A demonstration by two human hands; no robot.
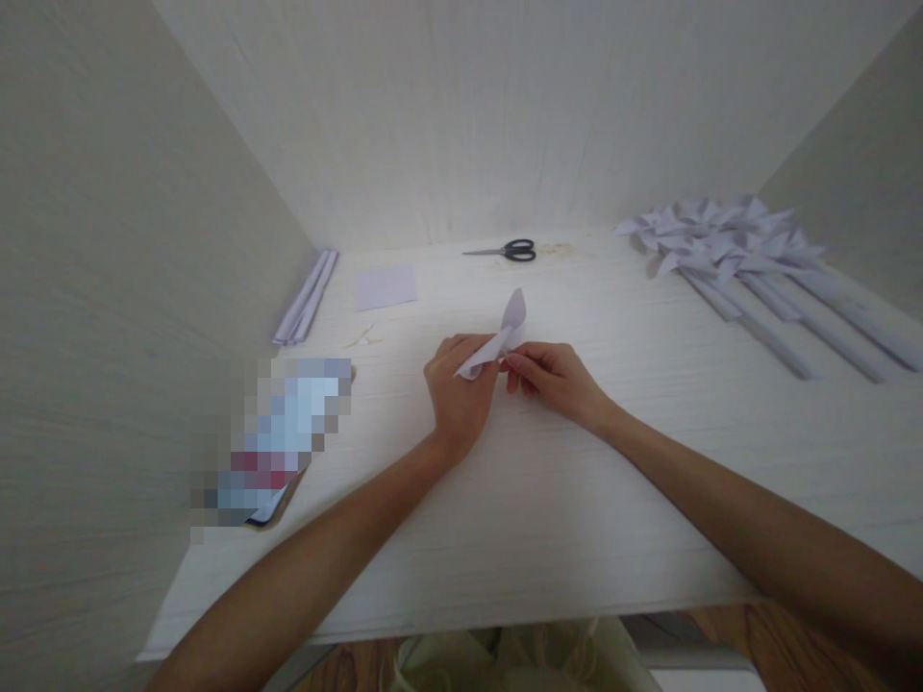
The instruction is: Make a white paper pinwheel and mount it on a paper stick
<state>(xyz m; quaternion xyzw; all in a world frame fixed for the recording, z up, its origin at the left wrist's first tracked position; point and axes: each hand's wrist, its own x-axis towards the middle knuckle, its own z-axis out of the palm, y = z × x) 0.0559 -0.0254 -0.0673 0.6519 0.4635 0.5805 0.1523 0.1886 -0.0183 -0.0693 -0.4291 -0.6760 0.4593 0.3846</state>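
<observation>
Head view: your left hand (pixel 460 394) and right hand (pixel 552 380) both pinch the folded paper piece (pixel 497 338) between them, above the table (pixel 577 500). Keep each crease tight and aligned; hold it near the fingertips, clear of the scissors (pixel 509 251).

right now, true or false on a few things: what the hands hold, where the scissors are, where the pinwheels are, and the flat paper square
1. Both hands hold one folded paper piece: true, the left hand and right hand pinch it.
2. The scissors lie by the near table edge: false, they lie at the far side by the back wall.
3. The paper pinwheels lie far right: true.
4. The flat paper square lies under the right hand: false, it lies apart, far left of the hands.
</observation>
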